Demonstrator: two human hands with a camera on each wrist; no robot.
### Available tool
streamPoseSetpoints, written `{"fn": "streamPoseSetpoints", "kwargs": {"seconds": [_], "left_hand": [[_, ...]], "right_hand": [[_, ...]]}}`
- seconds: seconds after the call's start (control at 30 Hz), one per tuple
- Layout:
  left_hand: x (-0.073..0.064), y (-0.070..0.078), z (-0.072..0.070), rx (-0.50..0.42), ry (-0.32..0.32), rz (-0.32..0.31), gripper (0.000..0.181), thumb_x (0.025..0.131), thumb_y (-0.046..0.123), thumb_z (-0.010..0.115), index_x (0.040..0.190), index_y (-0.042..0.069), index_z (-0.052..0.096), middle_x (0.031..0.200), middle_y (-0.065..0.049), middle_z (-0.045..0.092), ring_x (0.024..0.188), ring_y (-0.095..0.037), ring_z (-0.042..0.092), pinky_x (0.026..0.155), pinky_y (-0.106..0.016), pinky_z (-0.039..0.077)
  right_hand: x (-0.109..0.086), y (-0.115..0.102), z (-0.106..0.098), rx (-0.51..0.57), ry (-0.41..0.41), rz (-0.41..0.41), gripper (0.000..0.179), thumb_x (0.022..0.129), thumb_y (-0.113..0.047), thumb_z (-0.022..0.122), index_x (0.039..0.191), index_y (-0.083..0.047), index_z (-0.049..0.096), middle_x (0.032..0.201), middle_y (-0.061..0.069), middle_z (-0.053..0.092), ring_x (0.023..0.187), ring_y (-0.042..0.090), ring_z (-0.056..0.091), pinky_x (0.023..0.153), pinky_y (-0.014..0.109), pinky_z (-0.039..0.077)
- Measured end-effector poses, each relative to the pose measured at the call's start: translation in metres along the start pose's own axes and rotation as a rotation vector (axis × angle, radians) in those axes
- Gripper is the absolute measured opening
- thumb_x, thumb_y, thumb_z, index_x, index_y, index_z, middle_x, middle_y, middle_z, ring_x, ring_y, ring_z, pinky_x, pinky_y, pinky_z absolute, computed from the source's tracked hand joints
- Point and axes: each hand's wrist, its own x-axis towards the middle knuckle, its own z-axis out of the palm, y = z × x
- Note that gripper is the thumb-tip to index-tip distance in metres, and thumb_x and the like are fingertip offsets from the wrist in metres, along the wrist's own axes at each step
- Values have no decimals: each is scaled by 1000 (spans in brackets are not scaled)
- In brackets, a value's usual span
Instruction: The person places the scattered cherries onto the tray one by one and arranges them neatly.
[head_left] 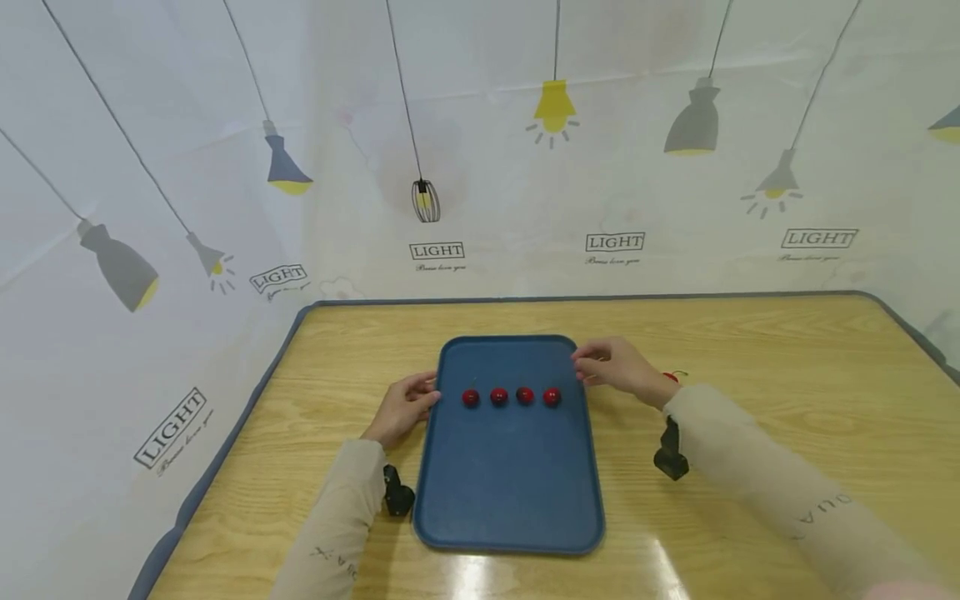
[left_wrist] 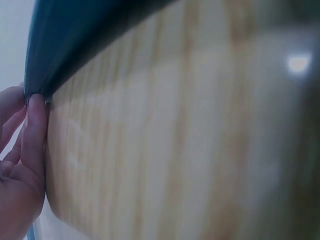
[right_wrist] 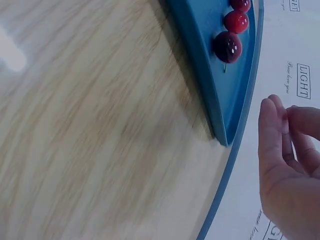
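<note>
Several dark red cherries (head_left: 498, 397) lie in a row across the upper part of a blue tray (head_left: 510, 483); the right wrist view shows the end cherry (right_wrist: 227, 47) with a short stem. At the tray's left rim, my left hand (head_left: 403, 410) pinches the edge between thumb and fingers; its thumb (left_wrist: 36, 125) shows against the rim in the left wrist view. My right hand (head_left: 617, 367) hovers by the upper right corner, fingers loosely bent and thumb close to them, with nothing visible between them. Another cherry (head_left: 670, 377) lies past the right wrist, partly hidden by it.
The wooden table (head_left: 750, 350) extends on both sides of the tray and has a blue edge strip (head_left: 675, 295). Behind it stands a pale wall covering (head_left: 510, 275) printed with lamps. A black wrist device (head_left: 671, 454) hangs under the right sleeve.
</note>
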Motion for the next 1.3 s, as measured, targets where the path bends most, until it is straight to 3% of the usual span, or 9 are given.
{"fn": "streamPoseSetpoints", "kwargs": {"seconds": [0.3, 0.77, 1.07, 1.3], "left_hand": [[0, 1, 1, -2, -9, 3, 42, 87, 9, 57, 128, 5, 47, 107, -16, 51, 89, -23, 54, 67, -31, 51], [-2, 3, 1, 2, -16, -2, 43, 88, 10, 56, 129, 6, 46, 109, -16, 51, 90, -23, 54, 69, -32, 51], [-2, 1, 1, -3, -7, -8, 42, 87, 9, 56, 129, 7, 47, 106, -15, 52, 87, -21, 54, 67, -31, 51], [-7, 9, 0, 4, -5, 4, 42, 88, 7, 55, 129, 3, 45, 107, -17, 51, 89, -25, 54, 67, -34, 51]], "right_hand": [[-23, 4, -30, -58, 63, 4, 38, 92, -18, 49, 116, 11, 48, 108, 28, 53, 93, 33, 55, 79, 41, 48], [-60, 23, -77, -157, 136, 48, 47, 93, -30, 45, 120, 9, 46, 109, 23, 54, 86, 11, 58, 75, 33, 49], [-83, 37, -91, -147, 131, 50, 47, 94, -27, 44, 119, 13, 44, 109, 28, 53, 84, 14, 59, 71, 31, 51], [-101, 51, -98, -170, 122, 78, 47, 94, -25, 44, 118, 15, 43, 106, 28, 54, 83, 14, 60, 71, 34, 51]]}}
